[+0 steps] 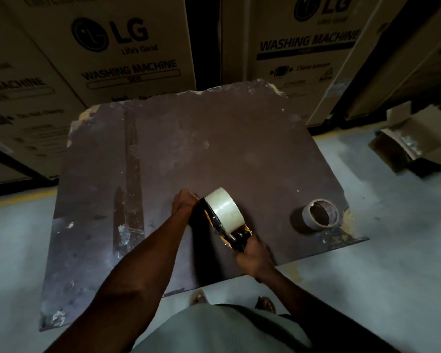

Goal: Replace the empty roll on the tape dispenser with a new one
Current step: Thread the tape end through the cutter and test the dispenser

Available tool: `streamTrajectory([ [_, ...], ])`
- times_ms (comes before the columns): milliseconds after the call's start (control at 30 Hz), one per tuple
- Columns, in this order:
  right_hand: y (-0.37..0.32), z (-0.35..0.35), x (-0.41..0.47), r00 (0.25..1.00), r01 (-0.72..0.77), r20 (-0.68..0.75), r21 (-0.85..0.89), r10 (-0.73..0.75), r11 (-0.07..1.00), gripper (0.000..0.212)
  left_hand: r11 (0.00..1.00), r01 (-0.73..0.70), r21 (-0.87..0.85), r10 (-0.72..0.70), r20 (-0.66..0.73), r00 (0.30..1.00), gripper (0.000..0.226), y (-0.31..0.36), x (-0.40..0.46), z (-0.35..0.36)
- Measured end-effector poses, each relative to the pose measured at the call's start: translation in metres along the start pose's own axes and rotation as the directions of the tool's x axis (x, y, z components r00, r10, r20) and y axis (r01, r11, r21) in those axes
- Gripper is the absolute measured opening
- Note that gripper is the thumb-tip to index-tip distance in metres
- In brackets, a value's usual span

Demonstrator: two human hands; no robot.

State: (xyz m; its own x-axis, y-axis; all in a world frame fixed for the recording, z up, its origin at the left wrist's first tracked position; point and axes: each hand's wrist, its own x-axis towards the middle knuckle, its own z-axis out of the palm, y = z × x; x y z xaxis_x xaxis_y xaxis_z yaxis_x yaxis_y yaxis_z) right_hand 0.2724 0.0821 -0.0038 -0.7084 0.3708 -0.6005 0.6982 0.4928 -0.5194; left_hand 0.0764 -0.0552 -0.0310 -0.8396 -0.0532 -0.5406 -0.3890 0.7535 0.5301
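1. The left hand point(185, 201) closes around the far end of the tape dispenser point(227, 229); its fingers are hidden.
2. The right hand point(252, 256) grips the dispenser's handle.
3. A full tape roll point(224, 208) sits on the dispenser above the brown board point(189, 138).
4. The empty roll point(320, 214) lies near the board's right edge.

Both my arms reach forward, bare to above the elbow. My left arm point(138, 263) stretches long and nearly straight, and my left hand point(185, 202) is curled closed at the far-left side of the tape dispenser point(224, 225), knuckles up, gripping its frame. My right arm point(298, 299) is bent shorter and comes in from the near right. My right hand point(252, 256) is wrapped around the near end of the dispenser, fingers closed and slightly blurred. The dispenser sits between my two hands.
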Motion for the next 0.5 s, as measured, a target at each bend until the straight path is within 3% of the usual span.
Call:
streamTrajectory([
  [67,0.004,0.002,0.004,0.998,0.008,0.069,0.042,-0.011,0.999,0.032,1.0,-0.002,-0.021,0.002,-0.023,1.0,0.008,0.001,-0.004,-0.001],
  [200,0.004,0.013,0.001,0.999,0.033,0.004,0.039,-0.034,0.999,0.042,1.0,0.011,-0.005,-0.011,-0.029,1.0,0.014,0.002,-0.004,-0.001],
  [367,0.011,0.012,-0.006,1.0,0.002,0.019,0.046,-0.003,0.999,0.028,0.999,0.001,-0.042,-0.001,-0.023,1.0,0.013,0.0,-0.002,0.0],
  [433,0.024,0.012,-0.015,1.0,-0.007,0.016,0.036,0.006,0.999,0.024,0.999,0.006,-0.046,-0.006,-0.008,1.0,0.036,-0.003,-0.001,0.002],
  [500,0.039,0.012,-0.026,0.999,-0.035,0.014,0.035,0.034,0.999,0.038,0.999,0.007,-0.033,-0.007,0.002,1.0,0.051,-0.004,-0.003,0.003],
])
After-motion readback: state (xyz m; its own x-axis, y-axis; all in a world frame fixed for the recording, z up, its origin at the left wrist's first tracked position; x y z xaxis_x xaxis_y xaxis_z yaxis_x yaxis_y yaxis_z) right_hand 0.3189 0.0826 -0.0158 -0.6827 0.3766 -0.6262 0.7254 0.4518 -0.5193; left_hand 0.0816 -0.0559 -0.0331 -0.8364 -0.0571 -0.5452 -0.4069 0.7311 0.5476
